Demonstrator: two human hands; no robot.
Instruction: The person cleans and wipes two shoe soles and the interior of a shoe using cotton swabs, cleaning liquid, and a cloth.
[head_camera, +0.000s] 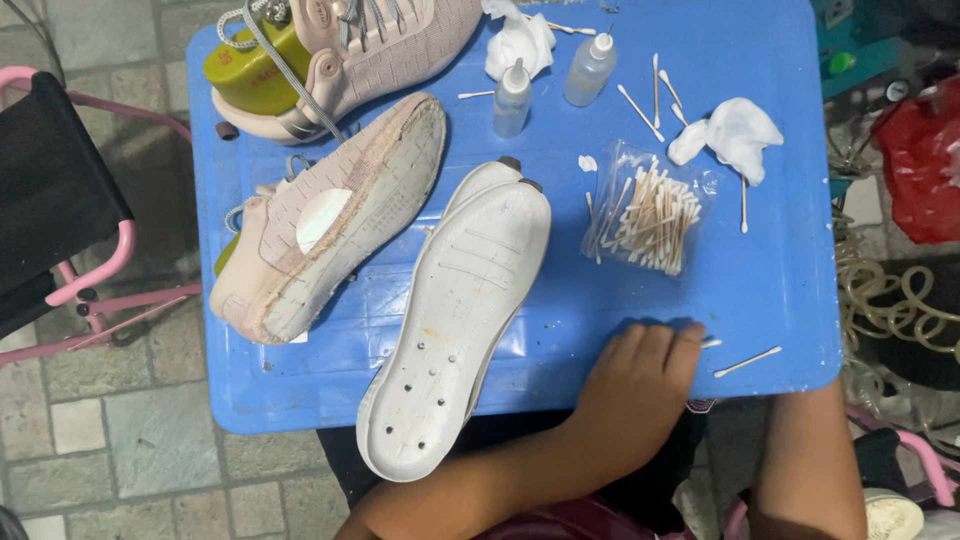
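Observation:
My left hand (640, 385) lies flat on the near edge of the blue plastic table (770, 290), palm down, fingers together, gripping nothing. Its fingertips touch a cotton swab (708, 343); another swab (747, 362) lies just to the right. A detached white shoe sole (465, 310) lies left of the hand, inner side up, its heel hanging over the table edge. A pink shoe (335, 220) without its sole lies on its side beyond that. A bare limb (805, 460) runs below the table edge at the right; my right hand is hidden.
A second pink shoe on a yellow last (330, 55) sits at the far left. Two small squeeze bottles (512, 98) (590, 68), an open bag of cotton swabs (650, 210), white wads (735, 132) (520, 40) and loose swabs lie on the table. A pink-framed chair (60, 200) stands left.

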